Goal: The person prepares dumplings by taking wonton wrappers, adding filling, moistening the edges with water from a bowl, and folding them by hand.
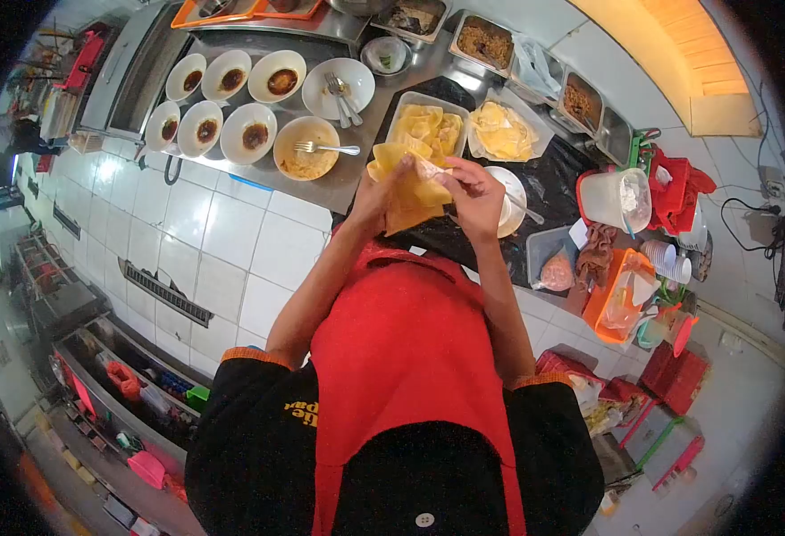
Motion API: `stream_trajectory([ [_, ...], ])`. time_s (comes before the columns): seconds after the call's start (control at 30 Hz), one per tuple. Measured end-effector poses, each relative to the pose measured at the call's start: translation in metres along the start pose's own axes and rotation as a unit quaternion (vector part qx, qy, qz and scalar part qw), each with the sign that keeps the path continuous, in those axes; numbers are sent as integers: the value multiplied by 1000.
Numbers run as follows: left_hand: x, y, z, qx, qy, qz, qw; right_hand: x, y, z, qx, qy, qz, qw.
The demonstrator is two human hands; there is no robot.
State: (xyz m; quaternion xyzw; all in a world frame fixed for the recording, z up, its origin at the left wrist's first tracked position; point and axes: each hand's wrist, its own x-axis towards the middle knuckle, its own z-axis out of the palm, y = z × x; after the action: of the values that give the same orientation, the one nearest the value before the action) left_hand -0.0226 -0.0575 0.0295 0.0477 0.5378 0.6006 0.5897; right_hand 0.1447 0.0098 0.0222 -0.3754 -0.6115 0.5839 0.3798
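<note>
Above the near edge of the counter, my left hand (375,196) and my right hand (475,198) pinch a thin yellow dough wrapper (412,204) between them. It looks like a wonton wrapper, and its lower corner hangs down. Some of it is hidden by my fingers. Just beyond my hands, a clear tray (398,119) holds several folded yellow dumplings (437,134). To its right, a stack of flat wrappers (502,128) lies in a plastic-lined container. Beside my right hand is a white bowl (513,183) with a spoon (526,209) in it.
Several white bowls (255,136) with dark sauce stand at the left. A used bowl (307,167) with a fork and a plate (354,80) with cutlery are nearer. Metal pans (483,45) line the wall. A white tub (614,198) and orange basket (608,295) stand right.
</note>
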Motion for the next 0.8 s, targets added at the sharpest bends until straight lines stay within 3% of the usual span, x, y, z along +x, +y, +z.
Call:
stream_trajectory([
  [0.07,7,-6,-6,-138,-133,-83,978,2,-4,7,105,58,44,992],
  [0.2,8,-14,-1,-145,-133,-112,974,9,-23,8,76,27,32,996],
  [0.27,-5,-1,9,-37,-110,-35,993,11,-31,8,21,4,19,1000],
  [0.4,4,-15,-2,-10,-120,4,993,10,-36,7,3,-26,-3,1000],
  [0.47,14,-25,-13,26,-183,64,981,9,-32,8,-13,-23,4,1000],
  [0.6,18,-29,-24,-4,-220,51,974,18,-19,7,-172,-43,-41,983],
  [0.67,23,-35,-32,-16,-223,48,973,20,-5,9,-127,-77,39,988],
  [0.8,26,-42,-49,13,-147,59,987,35,-2,13,-148,-133,85,976],
])
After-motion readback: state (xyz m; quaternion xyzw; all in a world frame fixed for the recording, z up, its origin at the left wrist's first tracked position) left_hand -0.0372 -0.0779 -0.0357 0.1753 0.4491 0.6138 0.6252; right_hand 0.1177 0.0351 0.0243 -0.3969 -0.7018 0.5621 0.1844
